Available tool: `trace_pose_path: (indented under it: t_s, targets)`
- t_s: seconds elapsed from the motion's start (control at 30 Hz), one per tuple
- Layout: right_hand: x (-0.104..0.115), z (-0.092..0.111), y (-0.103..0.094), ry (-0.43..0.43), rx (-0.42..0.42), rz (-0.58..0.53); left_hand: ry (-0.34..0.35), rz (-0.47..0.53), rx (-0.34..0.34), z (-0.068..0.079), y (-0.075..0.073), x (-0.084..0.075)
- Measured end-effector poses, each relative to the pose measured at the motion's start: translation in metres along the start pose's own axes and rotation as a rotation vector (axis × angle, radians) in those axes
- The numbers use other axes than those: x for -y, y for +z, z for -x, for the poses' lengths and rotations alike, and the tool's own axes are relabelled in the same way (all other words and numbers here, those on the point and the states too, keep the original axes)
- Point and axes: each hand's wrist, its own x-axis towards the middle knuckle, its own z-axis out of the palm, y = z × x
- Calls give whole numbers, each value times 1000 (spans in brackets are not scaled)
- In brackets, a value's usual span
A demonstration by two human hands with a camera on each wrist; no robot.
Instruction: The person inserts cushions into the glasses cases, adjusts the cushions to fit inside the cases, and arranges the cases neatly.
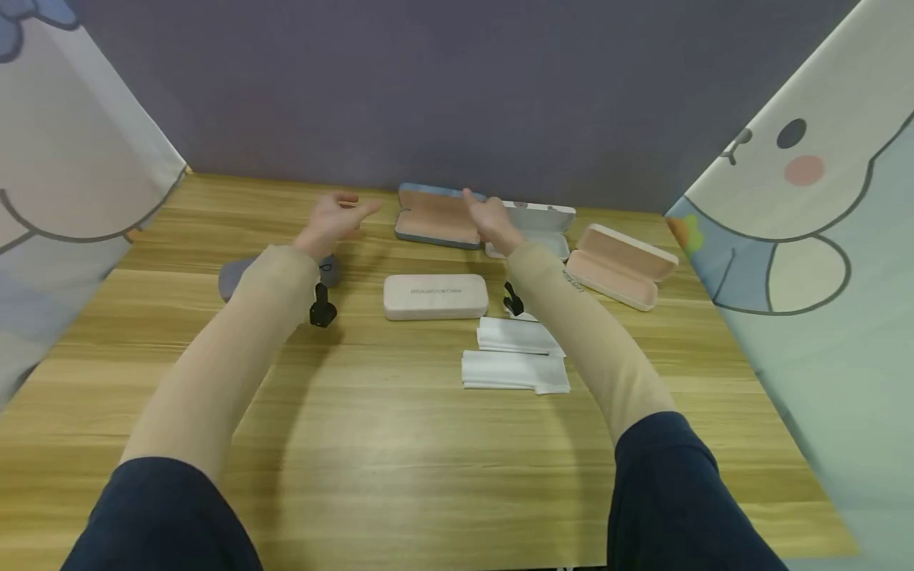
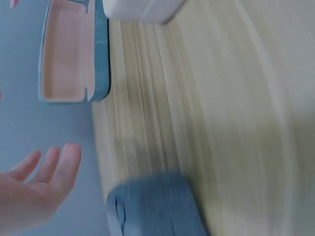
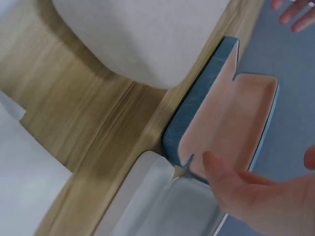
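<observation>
My left hand (image 1: 336,222) is raised over the back left of the table, its fingers extended and nothing held. In the left wrist view, below it, lies a grey-blue soft pouch (image 2: 157,206) with a dark line drawing on it, partly covered by my forearm in the head view. My right hand (image 1: 494,224) hovers with empty fingers in front of two opened glasses cases: a blue one with pink lining (image 1: 435,220) and a white one with pale grey lining (image 1: 546,243). Between my arms sits a closed white glasses case (image 1: 435,297) with lettering on its lid.
To the right stands another opened white case with pink lining (image 1: 614,277). Folded white cloths (image 1: 514,371) lie in front of it, one above the other, partly beneath my right forearm. A grey wall (image 1: 457,95) rises behind the wooden table (image 1: 400,476).
</observation>
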Motion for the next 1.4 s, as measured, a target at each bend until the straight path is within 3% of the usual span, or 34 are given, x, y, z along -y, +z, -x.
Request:
trace_pose_path:
  t_s: [0.33, 0.43, 0.67, 0.8, 1.1, 1.4]
  targets:
    - [-2, -8, -6, 235, 41, -223, -196, 157, 29, -25, 27, -14]
    - [-2, -9, -6, 286, 38, -238, -245, 181, 41, -33, 34, -15]
    - [0, -7, -4, 295, 84, -233, -326, 250, 28, -43, 47, -16]
    - [-1, -9, -2, 290, 91, -252, -329, 268, 43, -46, 55, -15]
    - [-2, -11, -1, 289, 58, -260, -279, 133, 17, -51, 63, -16]
    - [-2, -15, 4, 277, -26, -81, -282, 82, 47, -52, 63, -17]
